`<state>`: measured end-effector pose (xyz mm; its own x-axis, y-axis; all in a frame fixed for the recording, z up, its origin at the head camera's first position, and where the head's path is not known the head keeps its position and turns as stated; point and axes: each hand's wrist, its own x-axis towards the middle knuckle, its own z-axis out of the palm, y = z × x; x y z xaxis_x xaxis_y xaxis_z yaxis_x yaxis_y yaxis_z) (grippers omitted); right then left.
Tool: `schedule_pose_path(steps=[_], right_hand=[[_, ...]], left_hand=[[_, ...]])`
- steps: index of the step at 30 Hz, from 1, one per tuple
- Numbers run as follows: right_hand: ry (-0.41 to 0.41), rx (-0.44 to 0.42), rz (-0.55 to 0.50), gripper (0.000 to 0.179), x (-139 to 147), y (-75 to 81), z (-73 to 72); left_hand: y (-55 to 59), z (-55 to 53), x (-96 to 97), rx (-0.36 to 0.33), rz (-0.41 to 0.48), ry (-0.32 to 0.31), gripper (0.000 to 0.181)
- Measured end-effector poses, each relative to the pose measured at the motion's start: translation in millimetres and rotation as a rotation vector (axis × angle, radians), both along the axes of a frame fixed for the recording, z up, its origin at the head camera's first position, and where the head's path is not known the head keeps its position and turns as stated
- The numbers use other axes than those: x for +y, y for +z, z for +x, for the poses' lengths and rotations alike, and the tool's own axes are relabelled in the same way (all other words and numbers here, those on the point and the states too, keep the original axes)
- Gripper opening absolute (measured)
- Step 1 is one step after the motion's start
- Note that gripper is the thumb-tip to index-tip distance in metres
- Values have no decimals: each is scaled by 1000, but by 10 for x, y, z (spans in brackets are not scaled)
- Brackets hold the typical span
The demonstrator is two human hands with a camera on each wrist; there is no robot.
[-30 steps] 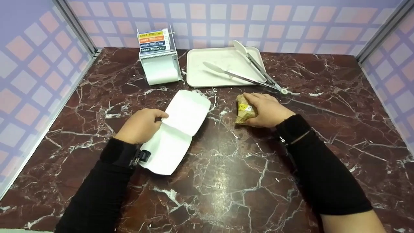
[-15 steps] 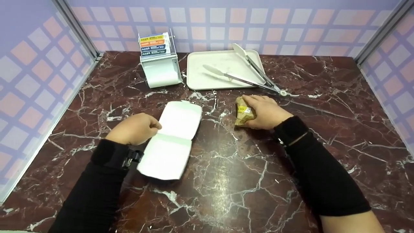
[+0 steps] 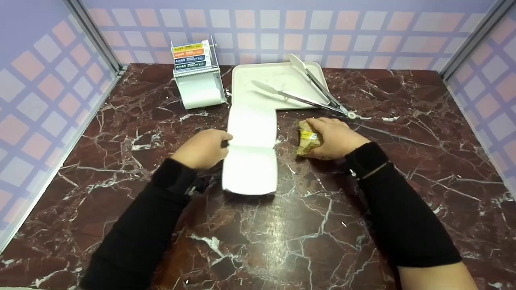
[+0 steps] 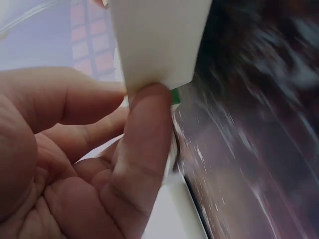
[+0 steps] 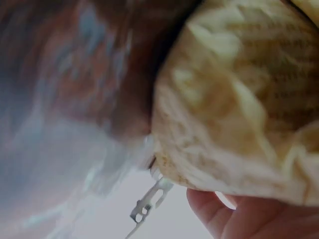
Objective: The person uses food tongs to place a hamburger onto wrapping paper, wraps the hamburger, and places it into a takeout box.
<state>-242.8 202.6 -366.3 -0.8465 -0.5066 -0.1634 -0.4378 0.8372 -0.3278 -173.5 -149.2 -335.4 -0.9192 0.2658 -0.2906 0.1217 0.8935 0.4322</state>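
Note:
A white clamshell food box (image 3: pixel 250 171) lies unfolded in the head view, its two halves meeting at a crease. My left hand (image 3: pixel 203 149) pinches its left edge near that crease; the left wrist view shows thumb and finger on the white card (image 4: pixel 159 40), with a bit of green behind it. To the right, my right hand (image 3: pixel 336 139) grips a paper-wrapped food packet (image 3: pixel 308 139) with a yellow and white label. Close up, its crinkled printed wrapper (image 5: pixel 234 114) fills much of the right wrist view. What the wrapper contains is hidden.
Behind the box stands a white tray (image 3: pixel 262 74), with long tongs (image 3: pixel 310 100) lying spread across it and over its front edge. A label dispenser (image 3: pixel 197 76) with several coloured strips is at back left. Patterned panels (image 3: pixel 274 24) border the marbled table (image 3: pixel 306 225).
The box in my left hand first shifted left and nearer, then swung right and away, straightening as it nears the tray. My right hand and the packet have stayed almost in place.

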Motion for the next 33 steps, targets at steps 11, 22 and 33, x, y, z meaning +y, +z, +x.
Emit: schedule_pose_path(steps=[11, 22, 33], right_hand=[[-89, -92, 17, 111, 237, 71, -47], [-121, -98, 20, 107, 275, 53, -68], [-125, -69, -7, 94, 332, 85, -91]], left_hand=[[-131, -233, 420, 30, 56, -38, 53], [-285, -408, 621, 48, 103, -76, 54], [-327, -471, 648, 73, 198, -118, 57]])
